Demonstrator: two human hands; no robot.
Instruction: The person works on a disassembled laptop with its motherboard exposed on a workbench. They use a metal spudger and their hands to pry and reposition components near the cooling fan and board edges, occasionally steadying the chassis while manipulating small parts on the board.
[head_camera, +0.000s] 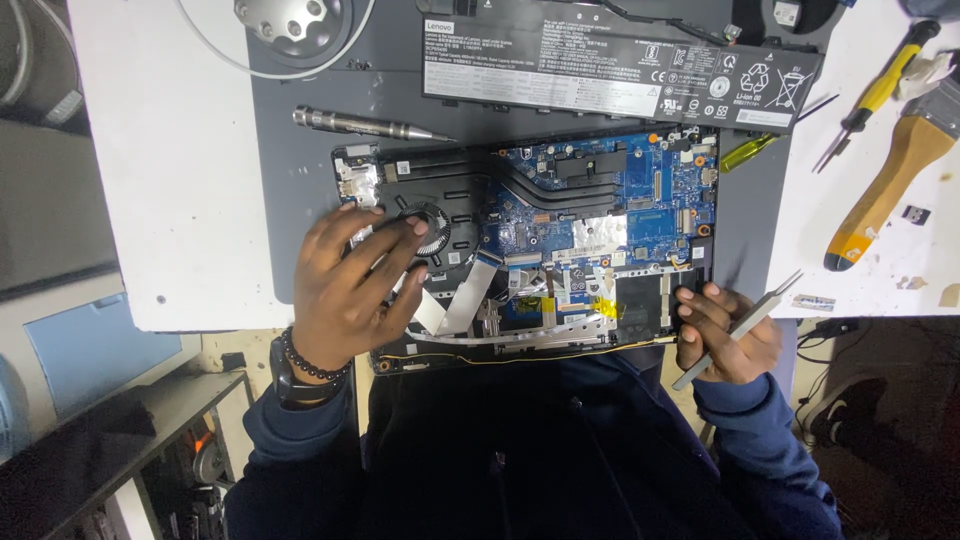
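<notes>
Blue circuit board (600, 190) bared in opened laptop (520, 250), left hand (345, 285) spread over fan (428, 228), right hand (725, 335) pinching tweezers (740, 325) at laptop's edge

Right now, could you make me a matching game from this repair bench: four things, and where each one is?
Things:
1 battery
2 tweezers
3 fan
4 brush

Places:
A in the right hand
B under the left hand's fingers
C above the open laptop
D far right on the white table

Pairs: 1-C, 2-A, 3-B, 4-D
</notes>
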